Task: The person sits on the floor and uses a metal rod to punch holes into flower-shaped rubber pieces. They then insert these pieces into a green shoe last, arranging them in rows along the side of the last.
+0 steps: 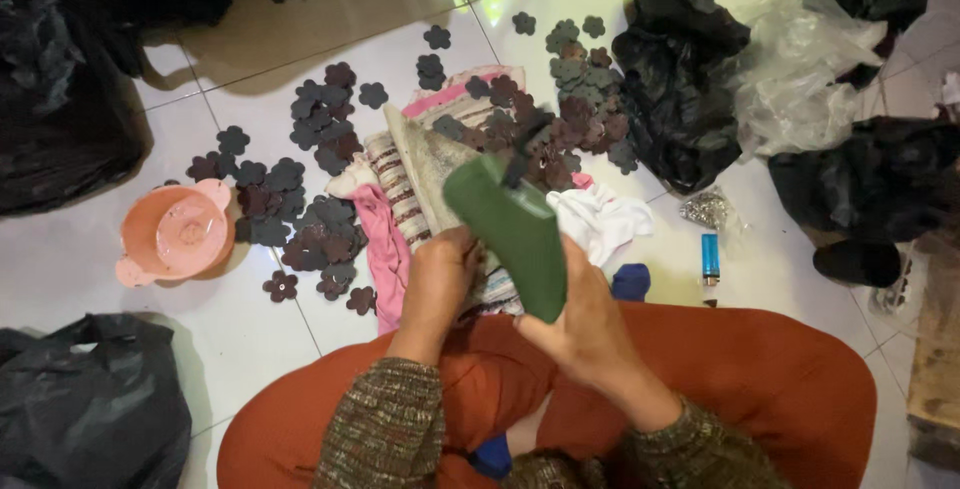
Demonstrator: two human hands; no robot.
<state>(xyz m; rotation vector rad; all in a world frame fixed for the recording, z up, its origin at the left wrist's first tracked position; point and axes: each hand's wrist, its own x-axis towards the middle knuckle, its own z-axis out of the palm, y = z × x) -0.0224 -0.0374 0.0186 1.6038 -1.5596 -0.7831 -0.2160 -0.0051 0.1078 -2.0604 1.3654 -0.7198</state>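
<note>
You sit on a white tiled floor (90,279). At ten o'clock lies a pink bowl (175,232); dark flower-shaped cutouts (320,129) scatter toward twelve; black plastic bags (675,79) heap at two; a blue lighter (710,257) lies at three.

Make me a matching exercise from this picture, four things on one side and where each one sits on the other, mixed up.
Things:
1. pink bowl
2. blue lighter
3. green piece
4. clear plastic bag

Places:
A. held in the right hand, with the left hand beside it
B. on the floor tiles at the left, next to dark flower-shaped cutouts
C. at the upper right, among black bags
D. on the floor to the right of the white cloth

Pairs: 1-B, 2-D, 3-A, 4-C
</note>
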